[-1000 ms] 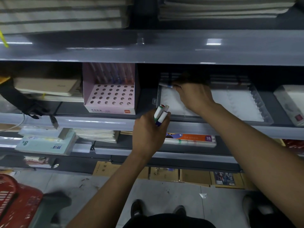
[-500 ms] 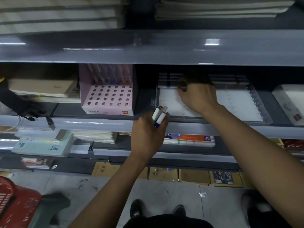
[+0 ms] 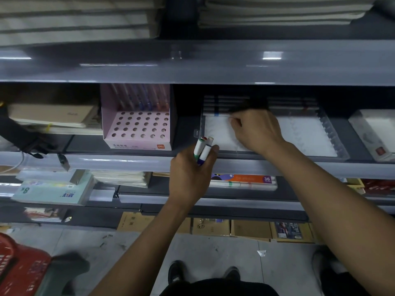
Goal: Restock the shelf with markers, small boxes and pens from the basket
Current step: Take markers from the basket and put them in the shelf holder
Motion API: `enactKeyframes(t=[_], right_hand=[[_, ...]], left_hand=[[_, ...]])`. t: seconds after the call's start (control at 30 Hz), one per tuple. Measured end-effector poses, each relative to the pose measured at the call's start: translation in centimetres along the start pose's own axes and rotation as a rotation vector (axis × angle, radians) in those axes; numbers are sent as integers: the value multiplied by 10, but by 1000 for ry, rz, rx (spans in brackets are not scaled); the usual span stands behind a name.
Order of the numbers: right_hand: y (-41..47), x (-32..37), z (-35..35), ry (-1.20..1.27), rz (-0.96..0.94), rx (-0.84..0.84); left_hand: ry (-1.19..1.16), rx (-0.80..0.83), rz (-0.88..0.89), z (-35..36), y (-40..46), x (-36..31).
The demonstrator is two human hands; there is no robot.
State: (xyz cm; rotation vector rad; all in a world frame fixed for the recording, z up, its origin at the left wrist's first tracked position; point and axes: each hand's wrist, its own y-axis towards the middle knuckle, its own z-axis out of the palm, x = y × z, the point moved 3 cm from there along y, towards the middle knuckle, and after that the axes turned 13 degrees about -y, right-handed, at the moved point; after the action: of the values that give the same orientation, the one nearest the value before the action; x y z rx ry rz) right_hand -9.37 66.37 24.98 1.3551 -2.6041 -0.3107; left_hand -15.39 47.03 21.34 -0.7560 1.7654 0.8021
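Note:
My left hand grips a small bunch of white markers upright, just in front of the grey shelf edge. My right hand reaches into a clear plastic tray on that shelf. Its thumb and fingertips pinch the right end of a white marker with a blue band, which lies flat at the front of a row of markers along the tray's back. The fingertips are partly hidden in shadow. The red basket stands on the floor at lower left.
A pink pen display box with a holed top stands left of the tray; a white box sits to its right. An upper shelf overhangs closely. A "36" colour-pen pack lies on the shelf below.
My right hand carried the blue-banded marker back into the tray and laid it against the row. My left hand stayed put with its markers.

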Motion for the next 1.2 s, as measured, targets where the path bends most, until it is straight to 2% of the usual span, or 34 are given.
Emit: enactKeyframes(t=[0.07, 0.17, 0.27, 0.37, 0.47, 0.57, 0.63, 0.77, 0.87, 1.03, 1.1, 1.2], right_hand=[[-13, -5, -6, 50, 49, -66], [-37, -7, -13, 118, 93, -270], [-64, 7, -21, 288, 12, -337], [-90, 28, -27, 489, -53, -266], [-106, 43, -31, 713, -36, -137], [-114, 51, -31, 792, 31, -49], [-114, 51, -31, 771, 65, -47], [-112, 46, -32, 705, 74, -56], [-110, 40, -35, 686, 77, -41], [-100, 28, -41, 623, 48, -39], [-91, 23, -43, 523, 44, -70], [-70, 15, -38, 450, 86, -68]], left_hand=[[-136, 37, -36, 0, -1, -5], [-498, 68, -221, 2, -4, -13], [-666, 78, -328, 2, -5, -17], [-808, 134, -368, 5, -7, -21], [-951, 163, -422, 7, -10, -26], [-1034, 170, -455, 7, -12, -29], [-1056, 177, -473, 7, -13, -31], [-1049, 173, -477, 6, -15, -36], [-968, 165, -405, 3, -16, -39], [-665, 60, -233, -3, -12, -36], [-510, 3, -160, -6, -9, -27], [-277, 7, -38, -7, -6, -18]])
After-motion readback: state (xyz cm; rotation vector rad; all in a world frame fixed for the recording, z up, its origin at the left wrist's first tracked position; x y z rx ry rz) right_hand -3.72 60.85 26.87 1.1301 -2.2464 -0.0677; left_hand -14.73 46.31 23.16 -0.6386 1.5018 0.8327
